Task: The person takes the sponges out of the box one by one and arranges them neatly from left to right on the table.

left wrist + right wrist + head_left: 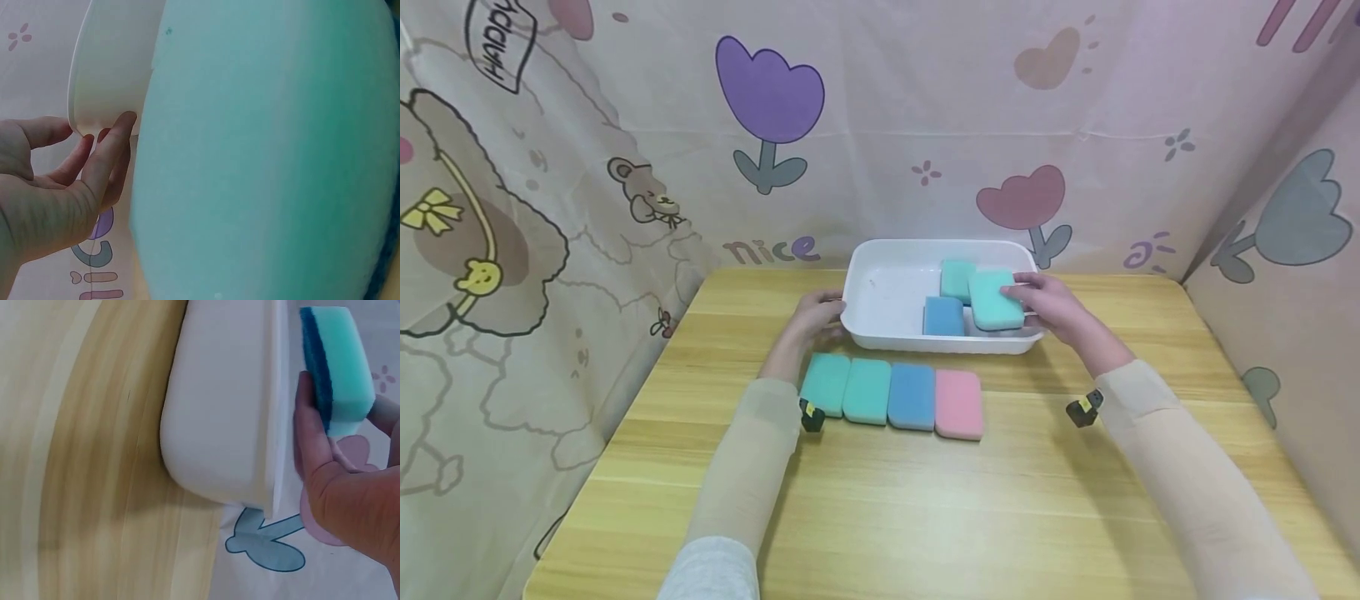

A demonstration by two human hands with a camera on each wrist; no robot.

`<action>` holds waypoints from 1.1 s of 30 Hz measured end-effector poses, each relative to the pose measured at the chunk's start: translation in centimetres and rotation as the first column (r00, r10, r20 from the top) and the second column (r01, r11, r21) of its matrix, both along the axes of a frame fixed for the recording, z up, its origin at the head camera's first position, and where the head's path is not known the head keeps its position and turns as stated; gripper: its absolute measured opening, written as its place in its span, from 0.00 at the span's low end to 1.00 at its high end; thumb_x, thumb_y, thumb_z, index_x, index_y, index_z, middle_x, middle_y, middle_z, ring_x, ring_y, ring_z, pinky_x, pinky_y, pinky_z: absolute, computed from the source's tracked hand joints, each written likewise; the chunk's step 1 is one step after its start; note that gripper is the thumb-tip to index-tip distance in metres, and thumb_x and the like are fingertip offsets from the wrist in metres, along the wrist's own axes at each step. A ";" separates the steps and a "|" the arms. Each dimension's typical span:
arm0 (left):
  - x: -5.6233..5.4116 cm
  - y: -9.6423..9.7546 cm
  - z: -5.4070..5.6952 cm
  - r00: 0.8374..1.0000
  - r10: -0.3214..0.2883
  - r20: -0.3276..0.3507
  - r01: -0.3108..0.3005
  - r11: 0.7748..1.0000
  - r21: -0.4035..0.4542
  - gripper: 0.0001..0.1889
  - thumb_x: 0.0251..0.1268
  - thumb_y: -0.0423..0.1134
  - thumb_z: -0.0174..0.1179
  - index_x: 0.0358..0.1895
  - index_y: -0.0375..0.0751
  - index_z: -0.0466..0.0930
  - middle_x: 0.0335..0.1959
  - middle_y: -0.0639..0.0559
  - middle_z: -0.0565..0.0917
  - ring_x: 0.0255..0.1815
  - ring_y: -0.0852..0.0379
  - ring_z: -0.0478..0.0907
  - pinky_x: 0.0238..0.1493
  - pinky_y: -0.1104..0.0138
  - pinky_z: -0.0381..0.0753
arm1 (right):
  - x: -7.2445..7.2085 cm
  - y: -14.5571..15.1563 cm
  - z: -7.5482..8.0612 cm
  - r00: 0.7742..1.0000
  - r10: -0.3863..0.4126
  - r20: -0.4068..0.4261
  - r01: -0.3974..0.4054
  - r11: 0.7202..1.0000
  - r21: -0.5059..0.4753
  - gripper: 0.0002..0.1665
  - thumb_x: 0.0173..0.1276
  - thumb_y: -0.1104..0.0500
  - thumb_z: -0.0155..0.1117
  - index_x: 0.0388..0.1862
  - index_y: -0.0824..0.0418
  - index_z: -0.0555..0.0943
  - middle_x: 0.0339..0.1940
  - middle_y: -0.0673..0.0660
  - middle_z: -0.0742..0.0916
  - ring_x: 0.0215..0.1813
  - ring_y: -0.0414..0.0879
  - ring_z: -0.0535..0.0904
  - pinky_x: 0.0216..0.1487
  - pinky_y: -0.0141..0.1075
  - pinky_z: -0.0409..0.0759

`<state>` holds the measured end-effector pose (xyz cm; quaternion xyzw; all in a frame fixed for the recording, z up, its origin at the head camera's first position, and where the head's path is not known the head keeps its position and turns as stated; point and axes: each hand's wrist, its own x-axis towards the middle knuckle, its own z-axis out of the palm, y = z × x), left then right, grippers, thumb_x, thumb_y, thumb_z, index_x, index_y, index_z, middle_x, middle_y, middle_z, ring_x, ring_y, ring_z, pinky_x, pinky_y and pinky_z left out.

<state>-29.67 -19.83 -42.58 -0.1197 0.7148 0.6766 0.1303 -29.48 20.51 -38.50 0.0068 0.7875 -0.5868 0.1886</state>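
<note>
A green sponge [996, 300] with a dark scouring side is pinched between the thumb and fingers of my right hand [1054, 307], over the right end of a white plastic tray [880, 340]. In the right wrist view that sponge [350, 369] is above the tray's rim [272, 425]. My left hand [817, 318] grips the tray's left end, thumb at the rim and fingers against the outer wall, as the left wrist view shows. Inside the tray lie another green sponge [955, 279], partly covered by the held one, and a blue sponge [943, 317].
In front of the tray, a row on the wooden table [880, 517] holds two green sponges [867, 392], a blue sponge [912, 397] and a pink sponge [958, 405]. My left forearm passes beside the row's left end. A patterned curtain [887, 125] hangs behind the tray.
</note>
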 end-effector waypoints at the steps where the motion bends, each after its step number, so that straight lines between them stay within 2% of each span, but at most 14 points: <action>1: 0.0 0.0 0.0 1.000 0.002 0.000 -0.002 1.000 0.001 0.27 0.76 0.34 0.57 0.75 0.34 0.66 0.71 0.34 0.72 0.68 0.38 0.75 0.63 0.54 0.84 | 0.2 0.0 0.1 1.000 -0.008 -0.010 0.008 1.000 -0.026 0.47 0.80 0.49 0.59 0.85 0.65 0.49 0.78 0.70 0.66 0.67 0.56 0.73 0.59 0.35 0.85; 7: -0.1 0.1 -0.1 1.000 0.007 0.005 -0.007 1.000 0.013 0.26 0.76 0.32 0.56 0.75 0.34 0.67 0.70 0.35 0.72 0.67 0.39 0.76 0.62 0.55 0.85 | 2.2 0.0 0.5 0.993 -0.064 -0.102 0.054 0.993 -0.102 0.46 0.80 0.50 0.60 0.85 0.65 0.50 0.78 0.69 0.68 0.57 0.44 0.79 0.52 0.29 0.86; 11: -0.1 0.1 -0.1 1.000 0.004 0.010 -0.005 1.000 0.024 0.26 0.77 0.32 0.56 0.75 0.34 0.66 0.71 0.35 0.72 0.67 0.39 0.76 0.61 0.56 0.85 | 3.6 0.2 0.5 0.988 -0.093 -0.124 0.078 0.989 -0.126 0.46 0.80 0.50 0.60 0.85 0.65 0.50 0.78 0.69 0.68 0.57 0.41 0.78 0.53 0.29 0.86; 20: -0.2 0.0 -0.2 1.000 0.006 0.008 -0.007 0.999 0.037 0.27 0.77 0.32 0.55 0.76 0.34 0.65 0.70 0.35 0.73 0.67 0.39 0.76 0.62 0.55 0.85 | 6.7 0.9 -0.5 0.989 -0.111 -0.099 0.100 0.988 -0.114 0.48 0.79 0.48 0.63 0.85 0.64 0.52 0.79 0.68 0.68 0.58 0.43 0.78 0.54 0.30 0.86; 24: -0.2 -0.1 -0.2 1.000 0.002 0.008 -0.002 1.000 0.030 0.27 0.77 0.32 0.55 0.76 0.34 0.65 0.70 0.35 0.73 0.67 0.39 0.76 0.61 0.56 0.85 | 8.0 1.5 -1.3 0.992 -0.089 -0.091 0.081 0.993 -0.082 0.49 0.78 0.47 0.64 0.85 0.65 0.52 0.78 0.69 0.68 0.58 0.44 0.79 0.56 0.33 0.86; 30: -0.1 -0.1 -0.1 1.000 0.003 0.022 -0.003 1.000 0.016 0.27 0.78 0.33 0.55 0.76 0.36 0.65 0.71 0.36 0.73 0.67 0.40 0.76 0.59 0.58 0.86 | 9.7 2.2 -2.8 0.994 -0.020 -0.107 0.021 1.000 0.010 0.46 0.78 0.49 0.64 0.82 0.67 0.55 0.75 0.72 0.70 0.62 0.56 0.79 0.55 0.40 0.88; 33: -0.2 -0.1 -0.1 1.000 0.003 0.024 -0.003 1.000 0.009 0.26 0.78 0.33 0.55 0.76 0.36 0.66 0.71 0.36 0.73 0.67 0.40 0.76 0.59 0.59 0.86 | 10.3 2.4 -3.5 0.994 0.009 -0.105 -0.004 0.999 0.047 0.43 0.77 0.51 0.65 0.80 0.68 0.59 0.72 0.73 0.72 0.60 0.58 0.80 0.53 0.41 0.89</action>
